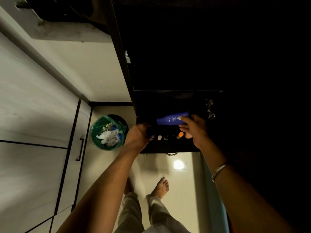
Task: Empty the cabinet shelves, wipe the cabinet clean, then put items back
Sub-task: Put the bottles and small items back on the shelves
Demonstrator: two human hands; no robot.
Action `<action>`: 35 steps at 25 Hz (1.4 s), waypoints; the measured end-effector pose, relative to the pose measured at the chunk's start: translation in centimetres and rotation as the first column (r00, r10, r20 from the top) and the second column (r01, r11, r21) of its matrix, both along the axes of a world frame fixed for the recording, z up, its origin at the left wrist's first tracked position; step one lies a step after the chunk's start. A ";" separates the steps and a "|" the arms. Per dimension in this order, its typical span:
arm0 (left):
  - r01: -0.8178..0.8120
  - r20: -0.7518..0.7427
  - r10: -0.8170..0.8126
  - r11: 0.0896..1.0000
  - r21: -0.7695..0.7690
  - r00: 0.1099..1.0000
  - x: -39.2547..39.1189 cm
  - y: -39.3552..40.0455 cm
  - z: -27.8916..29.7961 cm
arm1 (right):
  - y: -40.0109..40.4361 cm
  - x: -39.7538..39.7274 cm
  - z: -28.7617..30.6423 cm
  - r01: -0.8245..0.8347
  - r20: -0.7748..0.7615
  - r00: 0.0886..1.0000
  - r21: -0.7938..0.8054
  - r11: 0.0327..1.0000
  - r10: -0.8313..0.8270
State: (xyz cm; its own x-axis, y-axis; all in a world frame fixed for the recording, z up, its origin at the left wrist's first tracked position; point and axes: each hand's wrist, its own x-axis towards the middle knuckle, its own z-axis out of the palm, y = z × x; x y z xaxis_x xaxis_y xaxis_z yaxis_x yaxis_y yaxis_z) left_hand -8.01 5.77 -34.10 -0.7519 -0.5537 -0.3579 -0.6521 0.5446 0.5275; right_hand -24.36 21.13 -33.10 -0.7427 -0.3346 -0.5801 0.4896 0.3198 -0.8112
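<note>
A dark cabinet fills the upper right, its inside almost black. On its lower shelf stand several small bottles, among them one with an orange cap. My right hand holds a blue Nivea bottle by its right end, the bottle lying sideways just above the small ones. My left hand is curled around a dark object at the shelf's left end; what that object is stays hidden in shadow.
A bin with a green liner, holding crumpled paper and rubbish, stands on the pale tiled floor left of the cabinet. Light wooden cupboard doors with a black handle run along the left. My bare feet are below the shelf.
</note>
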 end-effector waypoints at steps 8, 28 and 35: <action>-0.121 -0.210 0.107 0.991 -0.057 0.972 0.3 -2.6 7.0 | 0.8 0.3 5.4 0.173 0.089 0.984 -0.258 0.950 -0.155; 0.109 -0.852 0.217 0.947 0.302 0.476 -3.0 -1.0 35.0 | 1.7 2.4 31.1 -0.046 0.014 0.992 -0.882 0.468 0.124; 0.147 -0.904 0.323 0.916 0.373 0.280 -5.3 1.2 41.9 | 0.8 2.5 37.7 -0.216 -0.241 0.970 -0.818 0.533 0.023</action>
State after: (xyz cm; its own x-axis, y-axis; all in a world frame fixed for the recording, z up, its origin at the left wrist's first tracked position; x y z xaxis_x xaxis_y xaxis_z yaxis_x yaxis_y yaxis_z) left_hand -13.27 6.98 7.77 -0.6316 -0.6649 0.3987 0.3979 0.1634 0.9028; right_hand -21.87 21.93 4.65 -0.7117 -0.6863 0.1499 0.3172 -0.5043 -0.8032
